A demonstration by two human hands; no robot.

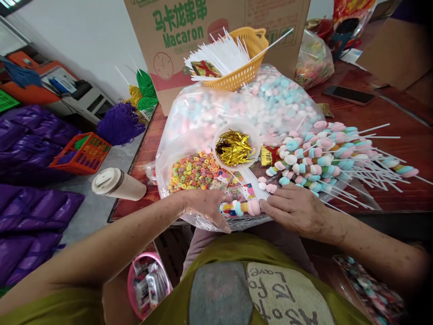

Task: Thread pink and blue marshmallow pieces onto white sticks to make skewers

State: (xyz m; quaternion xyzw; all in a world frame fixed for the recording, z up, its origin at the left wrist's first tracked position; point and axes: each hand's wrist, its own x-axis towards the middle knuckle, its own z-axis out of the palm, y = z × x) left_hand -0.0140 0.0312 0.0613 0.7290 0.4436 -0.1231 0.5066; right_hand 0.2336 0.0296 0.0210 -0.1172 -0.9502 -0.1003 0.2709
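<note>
A marshmallow skewer in pink, blue and yellow, with a printed wrapper piece at its left end, lies level between my hands at the table's front edge. My left hand closes around its left end. At the pink end, my right hand has its fingers pressed together on it; the stick there is hidden. Just above sits a round white tub of gold twist ties. Colourful ring candies lie in the clear bag to the left. Finished-looking marshmallow skewers are piled beyond my right hand.
A large bag of marshmallows fills the middle, under a yellow basket of white sticks. Behind stands a cardboard box. A lidded cup is at the left edge, a phone at the right.
</note>
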